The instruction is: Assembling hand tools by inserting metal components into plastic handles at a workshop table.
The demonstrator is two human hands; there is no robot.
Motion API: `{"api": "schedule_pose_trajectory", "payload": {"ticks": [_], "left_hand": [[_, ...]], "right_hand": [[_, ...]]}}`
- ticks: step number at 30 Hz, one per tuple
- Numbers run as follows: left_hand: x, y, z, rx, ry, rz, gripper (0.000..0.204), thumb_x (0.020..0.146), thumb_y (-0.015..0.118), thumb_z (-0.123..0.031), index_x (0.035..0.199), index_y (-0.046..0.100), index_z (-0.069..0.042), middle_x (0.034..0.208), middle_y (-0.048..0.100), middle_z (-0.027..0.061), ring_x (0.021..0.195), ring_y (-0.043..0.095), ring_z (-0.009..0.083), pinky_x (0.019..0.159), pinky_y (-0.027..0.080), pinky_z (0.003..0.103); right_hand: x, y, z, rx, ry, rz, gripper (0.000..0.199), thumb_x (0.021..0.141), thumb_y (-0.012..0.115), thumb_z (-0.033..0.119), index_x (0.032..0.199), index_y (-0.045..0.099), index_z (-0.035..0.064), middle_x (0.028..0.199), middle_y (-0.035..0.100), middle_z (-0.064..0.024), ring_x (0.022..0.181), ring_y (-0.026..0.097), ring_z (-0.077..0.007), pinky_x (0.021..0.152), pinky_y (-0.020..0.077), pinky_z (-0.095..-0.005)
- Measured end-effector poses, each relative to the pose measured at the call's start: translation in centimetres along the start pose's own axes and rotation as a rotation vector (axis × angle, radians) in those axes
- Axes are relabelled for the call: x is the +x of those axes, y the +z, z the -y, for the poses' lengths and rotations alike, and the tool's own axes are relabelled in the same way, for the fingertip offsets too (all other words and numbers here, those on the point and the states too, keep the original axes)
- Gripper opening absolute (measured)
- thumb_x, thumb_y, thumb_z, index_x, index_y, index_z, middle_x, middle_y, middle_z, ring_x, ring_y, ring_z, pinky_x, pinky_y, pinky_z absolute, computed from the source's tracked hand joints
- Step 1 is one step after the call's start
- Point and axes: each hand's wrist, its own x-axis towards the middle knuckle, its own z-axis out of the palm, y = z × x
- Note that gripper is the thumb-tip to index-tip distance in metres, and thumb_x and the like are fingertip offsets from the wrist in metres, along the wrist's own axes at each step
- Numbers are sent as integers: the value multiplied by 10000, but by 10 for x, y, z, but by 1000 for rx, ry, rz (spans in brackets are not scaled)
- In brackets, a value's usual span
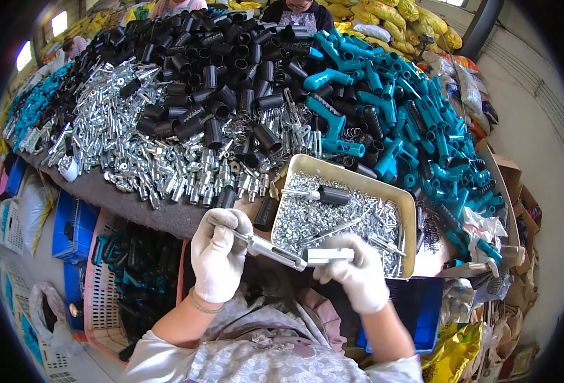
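In its white glove, my left hand (217, 262) is closed around the rod end of a silver metal tube (275, 253) that has a long slot in its side. My right hand (362, 274), gloved too, pinches a short square-edged metal piece (328, 256). The two parts meet end to end, or nearly so; I cannot tell whether they are joined. Both are held over the near edge of a cream tray (412, 246) full of small shiny metal pieces. In the tray lies a metal rod with a black sleeve (334, 195).
Black tubes (231, 48), silver metal parts (103, 121) and teal handles (384, 102) are heaped across the table. A pink basket (103, 300) and a blue crate (73, 226) stand below left. Boxes line the right side. People sit behind the heap, near yellow sacks (416, 25).
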Motion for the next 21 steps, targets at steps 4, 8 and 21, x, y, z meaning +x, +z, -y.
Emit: {"api": "schedule_pose_trajectory", "payload": {"ticks": [4,8,21], "left_hand": [[-14,16,-7,136,-82,-3,287,982,628,-294,990,562,-15,955,608,126,793,622,186,732,535,318],[-22,13,4,379,1,266,359,955,651,-327,1013,645,27,1025,651,137,921,617,188,835,498,314],[-12,28,-73,1376,-12,701,384,669,865,-128,993,681,-34,932,673,113,771,679,248,703,556,322]], "right_hand": [[-33,32,-40,210,-29,-232,456,839,781,110,1191,571,-89,1022,705,-170,898,715,-240,832,581,-337],[-27,41,-41,233,48,-76,657,849,778,431,1223,582,-72,918,697,-141,742,664,-160,662,533,-266],[84,-30,25,-1269,-680,-187,97,814,688,88,906,705,63,887,680,-129,821,668,-322,740,525,-416]]}}
